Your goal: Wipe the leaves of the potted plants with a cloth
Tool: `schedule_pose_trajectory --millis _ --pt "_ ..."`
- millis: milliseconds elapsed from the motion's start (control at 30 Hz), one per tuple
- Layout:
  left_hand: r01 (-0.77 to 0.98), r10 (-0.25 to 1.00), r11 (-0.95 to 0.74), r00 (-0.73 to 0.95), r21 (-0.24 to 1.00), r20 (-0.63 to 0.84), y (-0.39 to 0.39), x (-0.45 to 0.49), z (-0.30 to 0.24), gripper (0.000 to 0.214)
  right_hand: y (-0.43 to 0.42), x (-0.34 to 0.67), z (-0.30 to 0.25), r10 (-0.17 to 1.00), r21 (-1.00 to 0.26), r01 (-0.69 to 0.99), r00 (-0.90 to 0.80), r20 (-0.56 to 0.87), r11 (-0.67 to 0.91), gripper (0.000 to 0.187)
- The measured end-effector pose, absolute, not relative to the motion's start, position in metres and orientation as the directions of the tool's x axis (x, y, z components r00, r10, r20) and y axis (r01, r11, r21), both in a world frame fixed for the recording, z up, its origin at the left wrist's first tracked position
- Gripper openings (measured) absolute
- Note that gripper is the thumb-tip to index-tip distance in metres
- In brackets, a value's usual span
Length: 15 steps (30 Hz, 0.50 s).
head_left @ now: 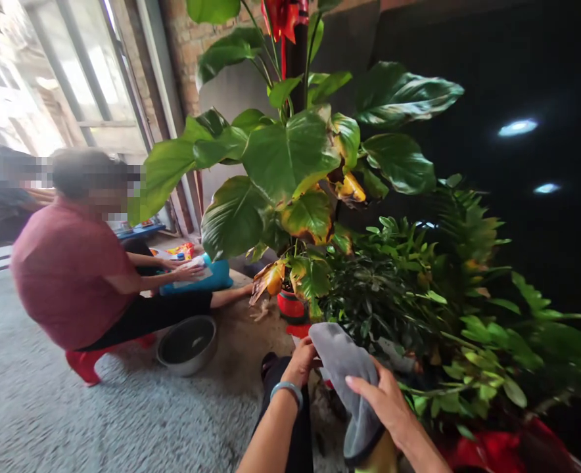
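A soft grey cloth [342, 361] with a dark edge at its lower end hangs between my two hands. My left hand [303, 361], with a pale bangle at its wrist, grips the cloth's upper left side; some of its fingers are hidden behind the fabric. On the other side, my right hand [382, 397] holds the cloth with the thumb on its front and the fingers behind. Just beyond the cloth stands a tall plant with broad green leaves [290, 157], some browned and yellow at the edges, in a red pot [292, 307].
At the left, a person in a red shirt [76, 269] sits on a red stool [84, 366], hands at a blue container [206, 272]. A grey basin [186, 348] with liquid sits on the floor. Dense leafy plants [384, 282] crowd the right side, before a dark wall [517, 66].
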<state>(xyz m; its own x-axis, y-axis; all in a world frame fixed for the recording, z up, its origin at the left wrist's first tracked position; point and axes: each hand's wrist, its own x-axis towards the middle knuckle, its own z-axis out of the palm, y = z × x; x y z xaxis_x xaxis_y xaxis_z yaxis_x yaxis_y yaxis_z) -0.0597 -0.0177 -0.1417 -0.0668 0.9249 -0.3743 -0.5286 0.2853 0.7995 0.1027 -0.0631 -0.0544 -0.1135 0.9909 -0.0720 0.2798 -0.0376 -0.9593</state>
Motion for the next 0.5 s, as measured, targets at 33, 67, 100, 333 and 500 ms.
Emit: schedule_pose_trajectory --millis 33,67,100,333,500 --pt "-0.548 0.93 0.261 -0.076 0.794 -0.358 -0.023 -0.061 -0.139 0.029 -0.062 0.106 -0.051 0.994 -0.962 0.27 -0.091 -0.064 -0.038 0.041" --pt "-0.579 0.94 0.227 -0.08 0.783 -0.331 -0.029 -0.062 -0.136 0.032 -0.061 0.108 -0.049 0.998 -0.962 0.271 -0.047 -0.049 -0.035 0.044" --pt "-0.617 0.952 0.191 -0.074 0.764 -0.298 -0.036 -0.061 -0.131 0.034 -0.058 0.11 -0.048 1.0 -0.958 0.284 0.02 -0.022 -0.027 0.048" --pt "-0.73 0.982 0.184 0.158 0.658 -0.099 -0.08 -0.016 -0.072 0.071 -0.066 0.086 -0.067 0.85 -0.765 0.565 0.196 0.488 0.309 0.069" --pt "-0.814 0.969 0.209 0.099 0.542 -0.225 -0.085 -0.005 -0.063 0.053 -0.097 0.07 -0.074 0.724 -0.523 0.663 -0.043 0.688 0.536 0.06"
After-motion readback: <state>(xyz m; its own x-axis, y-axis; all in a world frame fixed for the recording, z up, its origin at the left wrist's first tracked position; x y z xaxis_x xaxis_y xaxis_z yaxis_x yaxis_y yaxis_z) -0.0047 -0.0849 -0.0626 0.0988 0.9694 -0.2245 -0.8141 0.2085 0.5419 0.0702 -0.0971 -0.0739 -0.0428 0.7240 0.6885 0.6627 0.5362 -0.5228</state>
